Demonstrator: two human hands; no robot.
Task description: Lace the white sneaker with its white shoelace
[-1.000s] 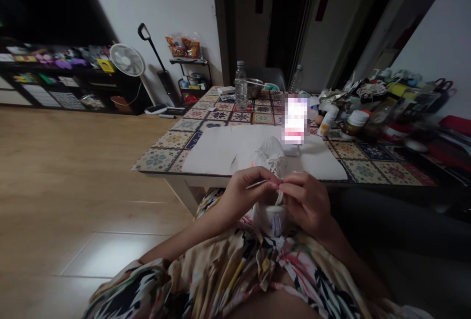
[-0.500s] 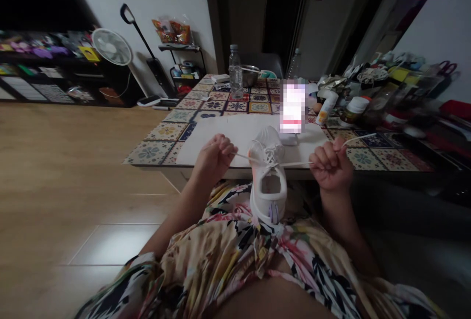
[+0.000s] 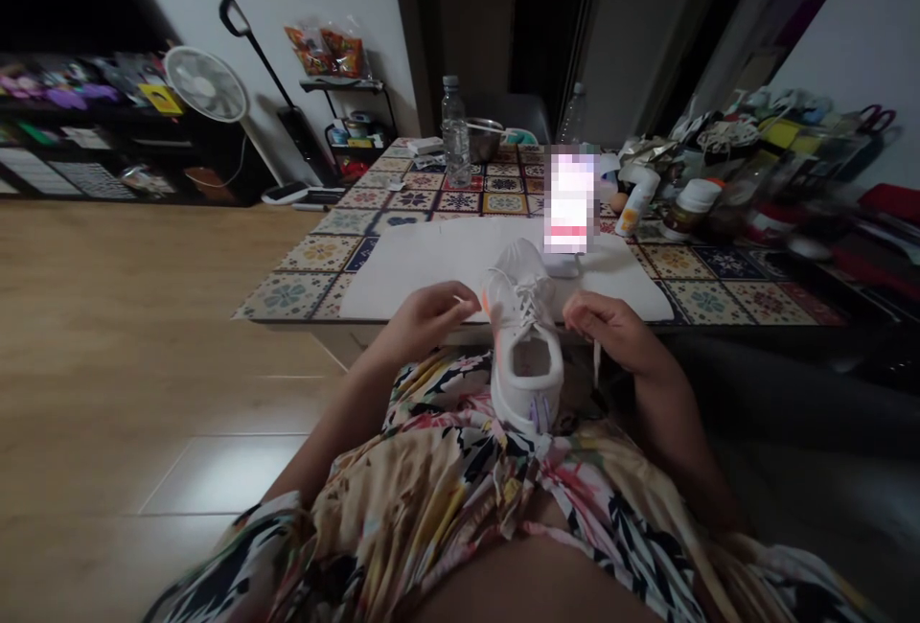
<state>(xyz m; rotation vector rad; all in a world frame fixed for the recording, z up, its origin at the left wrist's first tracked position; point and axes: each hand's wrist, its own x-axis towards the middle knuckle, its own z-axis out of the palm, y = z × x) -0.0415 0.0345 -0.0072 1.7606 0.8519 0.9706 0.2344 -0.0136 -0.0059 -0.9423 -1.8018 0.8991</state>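
Observation:
A white sneaker (image 3: pixel 524 345) stands on my lap, heel toward me, toe resting against the edge of the low table (image 3: pixel 302 292). Its white laces (image 3: pixel 528 302) cross over the tongue. My left hand (image 3: pixel 424 316) is just left of the shoe, fingers pinched on a lace end. My right hand (image 3: pixel 610 331) is just right of the shoe, fingers curled around the other lace end, which hangs down below it.
A white mat (image 3: pixel 431 264) covers the tiled table top. Behind the shoe stands a phone (image 3: pixel 570 206). Water bottles (image 3: pixel 454 129), a metal bowl (image 3: pixel 483 136) and jars clutter the far and right side. A fan (image 3: pixel 205 86) stands by the wall across the wooden floor.
My hands went from close together over the shoe to pulling the laces wide apart. Now they have come back in beside the shoe and the laces hang slack.

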